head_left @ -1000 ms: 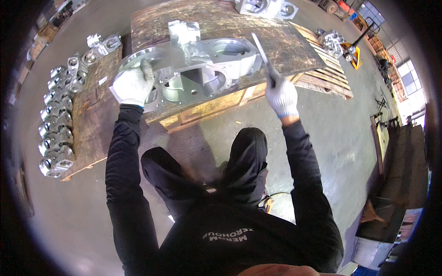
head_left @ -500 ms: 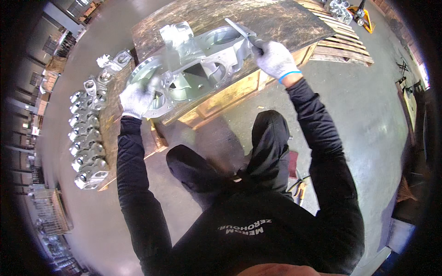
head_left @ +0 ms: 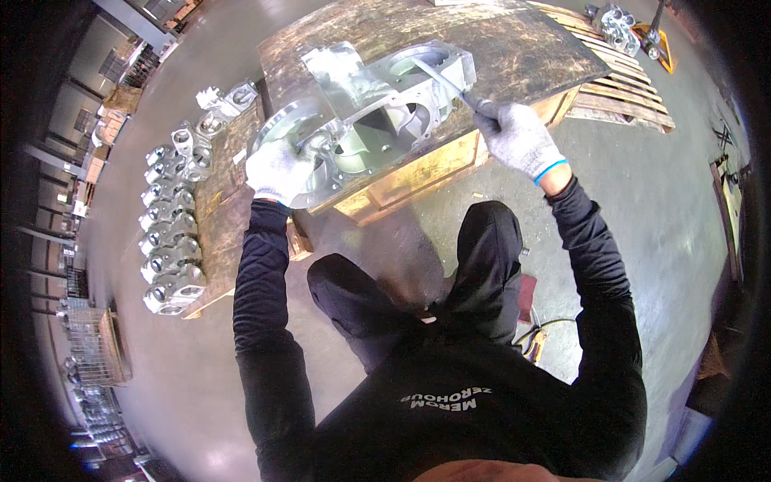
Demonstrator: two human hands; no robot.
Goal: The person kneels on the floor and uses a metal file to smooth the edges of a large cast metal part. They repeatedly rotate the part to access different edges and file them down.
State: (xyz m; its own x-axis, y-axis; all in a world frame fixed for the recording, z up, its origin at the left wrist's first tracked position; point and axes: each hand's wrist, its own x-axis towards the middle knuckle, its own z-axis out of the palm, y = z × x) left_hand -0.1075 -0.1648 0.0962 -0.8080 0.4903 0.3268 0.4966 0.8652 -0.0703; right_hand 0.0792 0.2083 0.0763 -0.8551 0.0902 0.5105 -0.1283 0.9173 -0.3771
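A large silver cast-metal housing (head_left: 344,84) with several round openings rests near the front edge of a worn wooden workbench (head_left: 538,44). My left hand (head_left: 277,171), in a white glove, is closed on the housing's left end beside a round opening. My right hand (head_left: 524,143), in a glove with a blue cuff, grips the near end of a long flat grey file (head_left: 440,78). The file slants up and left, its tip over the round opening at the housing's far right. Whether the file touches metal I cannot tell.
Several smaller metal castings (head_left: 173,233) stand in rows along the left side. A wooden pallet (head_left: 622,96) lies beyond the bench to the right, with castings (head_left: 617,32) and a yellow pallet truck (head_left: 660,52). A yellow-handled tool (head_left: 535,344) lies on the floor by my legs.
The whole view has shifted, with the bench and castings now farther right in it. The file's tip has moved inward over the round opening. Both hands keep their holds.
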